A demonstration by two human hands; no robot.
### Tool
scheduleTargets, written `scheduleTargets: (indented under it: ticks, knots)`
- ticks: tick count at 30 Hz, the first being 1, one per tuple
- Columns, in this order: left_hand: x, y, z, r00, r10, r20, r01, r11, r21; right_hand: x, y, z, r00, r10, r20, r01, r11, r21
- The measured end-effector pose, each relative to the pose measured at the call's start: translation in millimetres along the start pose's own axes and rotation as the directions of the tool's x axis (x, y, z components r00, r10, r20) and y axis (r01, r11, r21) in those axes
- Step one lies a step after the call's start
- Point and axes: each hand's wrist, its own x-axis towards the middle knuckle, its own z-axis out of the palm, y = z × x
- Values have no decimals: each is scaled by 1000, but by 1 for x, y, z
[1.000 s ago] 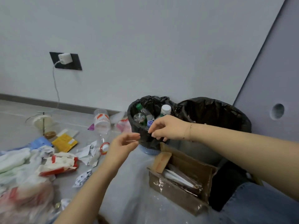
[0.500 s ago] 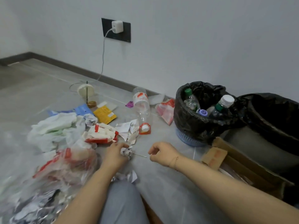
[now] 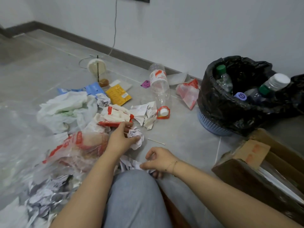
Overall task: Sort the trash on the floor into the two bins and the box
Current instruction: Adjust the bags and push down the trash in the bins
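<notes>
Floor litter during sorting. A crumpled paper ball is gripped by the left hand; a second paper wad, lying against the knee, is pinched by the right hand. A cotton swab lies between the hands and the lined bin, which holds bottles; the cardboard box sits beside it. Compared with half a second earlier, the right hand is now lowered onto the wad.

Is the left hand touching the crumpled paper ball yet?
Touching. The head view shows the left hand with its fingers curled round the crumpled paper ball on the floor.
</notes>
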Motion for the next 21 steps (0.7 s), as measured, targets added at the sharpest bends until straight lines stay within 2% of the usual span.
scheduleTargets:
  ticks: [5,8,13,18,21]
  knots:
    - [1,2,0,998,-57,-13,54,987,-152,1,5,-6,993,-45,-111,52,997,59]
    - [-5,6,-2,998,-54,35,62,953,-296,-3,6,-21,970,-99,-222,86,994,-66]
    - [-27,33,-5,997,-24,77,63,834,-548,-39,-1,-60,937,-204,-285,149,968,-202]
    - [-55,78,3,995,76,69,-12,752,-659,-106,-13,-113,906,-303,-295,155,887,-435]
    - [-72,112,21,983,145,113,-33,744,-667,-157,-18,-155,887,-339,-314,121,825,-551]
